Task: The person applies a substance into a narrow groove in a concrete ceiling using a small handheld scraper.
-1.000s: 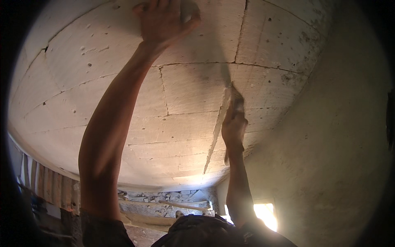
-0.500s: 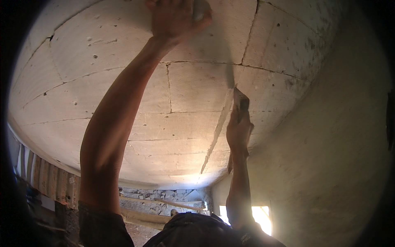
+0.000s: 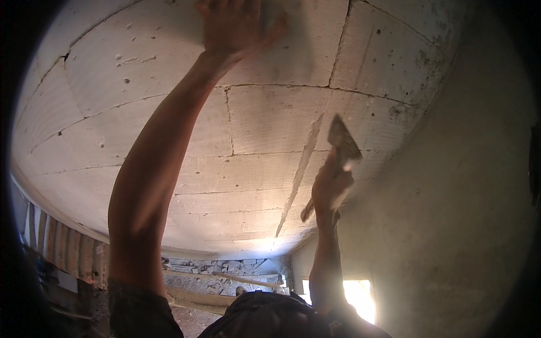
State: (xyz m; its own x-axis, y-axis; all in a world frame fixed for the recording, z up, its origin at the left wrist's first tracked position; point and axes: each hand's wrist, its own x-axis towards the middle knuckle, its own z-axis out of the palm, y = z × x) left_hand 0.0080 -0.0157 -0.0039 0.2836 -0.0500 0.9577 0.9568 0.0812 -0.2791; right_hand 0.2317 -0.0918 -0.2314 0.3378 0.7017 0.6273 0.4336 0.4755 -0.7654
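A pale block wall fills the view ahead of me. High on it rests my left hand, its fingers stretched out and thumb apart, with nothing in it; the fingertips are partly cut off by the top edge. My right hand is closed round the handle of a hatchet, slightly smeared by motion. Its dark wedge-shaped head points upward, and the handle's end sticks out below the hand. Just left of the hatchet, a long narrow groove runs down the wall; the blade is apart from it.
A plastered wall meets the block wall on the right. Far below lie rubble and wooden planks. Ribbed brownish panels stand at lower left. Bright light comes through an opening at lower right.
The hatchet has swung to the right, away from the groove's upper end, and its head has turned. My left hand stays in nearly the same place on the wall.
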